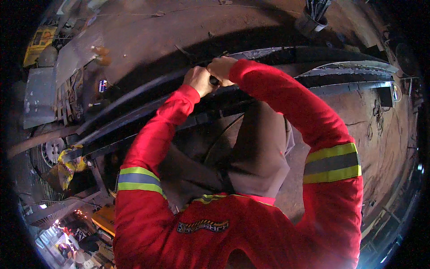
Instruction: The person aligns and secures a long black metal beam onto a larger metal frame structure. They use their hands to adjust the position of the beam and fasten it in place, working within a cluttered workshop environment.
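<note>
Both my arms, in red sleeves with yellow and grey reflective bands, reach forward over a long dark metal beam that curves across the view from lower left to right. My left hand and my right hand are clenched side by side at the beam's top edge. They grip a short dark handle, of which only a small piece shows between the fists. What the handle belongs to is hidden by the hands. A grey-brown cloth hangs below my forearms.
A second grey metal rail runs to the right. A drink can stands left of the beam by a grey metal sheet. A wheel lies at the left. A bucket of rods stands on the dirt floor beyond.
</note>
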Tool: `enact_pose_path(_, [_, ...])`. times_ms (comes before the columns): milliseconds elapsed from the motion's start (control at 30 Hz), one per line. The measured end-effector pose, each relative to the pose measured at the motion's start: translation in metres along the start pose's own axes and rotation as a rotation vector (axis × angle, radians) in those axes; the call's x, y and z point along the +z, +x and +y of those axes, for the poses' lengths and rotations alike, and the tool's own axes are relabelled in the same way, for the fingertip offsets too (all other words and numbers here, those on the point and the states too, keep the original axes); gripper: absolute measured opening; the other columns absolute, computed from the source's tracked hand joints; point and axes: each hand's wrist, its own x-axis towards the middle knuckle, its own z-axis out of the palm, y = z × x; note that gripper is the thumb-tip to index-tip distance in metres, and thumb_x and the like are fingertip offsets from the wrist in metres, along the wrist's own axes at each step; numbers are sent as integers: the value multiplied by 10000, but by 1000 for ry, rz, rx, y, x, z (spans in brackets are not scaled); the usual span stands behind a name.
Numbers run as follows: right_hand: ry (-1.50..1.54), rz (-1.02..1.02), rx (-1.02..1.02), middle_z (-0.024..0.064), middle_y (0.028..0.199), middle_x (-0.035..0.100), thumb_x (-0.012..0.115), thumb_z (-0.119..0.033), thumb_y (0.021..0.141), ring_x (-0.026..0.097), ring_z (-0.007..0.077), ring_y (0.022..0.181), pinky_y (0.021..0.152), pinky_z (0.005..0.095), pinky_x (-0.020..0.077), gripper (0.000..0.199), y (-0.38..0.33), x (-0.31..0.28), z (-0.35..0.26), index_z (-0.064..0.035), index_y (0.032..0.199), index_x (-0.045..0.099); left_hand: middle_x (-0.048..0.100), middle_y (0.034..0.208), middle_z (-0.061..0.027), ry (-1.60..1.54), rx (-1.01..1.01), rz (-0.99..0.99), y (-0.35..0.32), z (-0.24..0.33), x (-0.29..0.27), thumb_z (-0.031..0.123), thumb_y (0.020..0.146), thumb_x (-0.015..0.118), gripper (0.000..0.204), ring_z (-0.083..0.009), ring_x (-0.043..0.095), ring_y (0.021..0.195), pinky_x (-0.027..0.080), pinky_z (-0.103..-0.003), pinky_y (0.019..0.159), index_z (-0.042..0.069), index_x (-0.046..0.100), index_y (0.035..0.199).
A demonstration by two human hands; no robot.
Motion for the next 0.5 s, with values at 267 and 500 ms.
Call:
enact_pose_path(267, [-136, 100, 63, 128, 992, 631, 623, -151, 786, 638, 301, 910, 760, 385, 526, 293, -22, 14, -14, -97, 1072, 588, 649, 883, -176, 132, -31, 148, -16, 17, -5, 250, 660, 748, 270, -354, 632, 828, 511, -446, 724, 69, 665, 843])
enact_pose_path(500, [-128, 326, -58, 136, 945, 639, 507, -126, 824, 644, 317, 876, 749, 395, 528, 163, -14, 47, 11, -92, 934, 622, 642, 884, -127, 181, 16, 269, -24, 2, 14, 167, 636, 705, 248, -322, 620, 860, 505, -440, 742, 73, 632, 854])
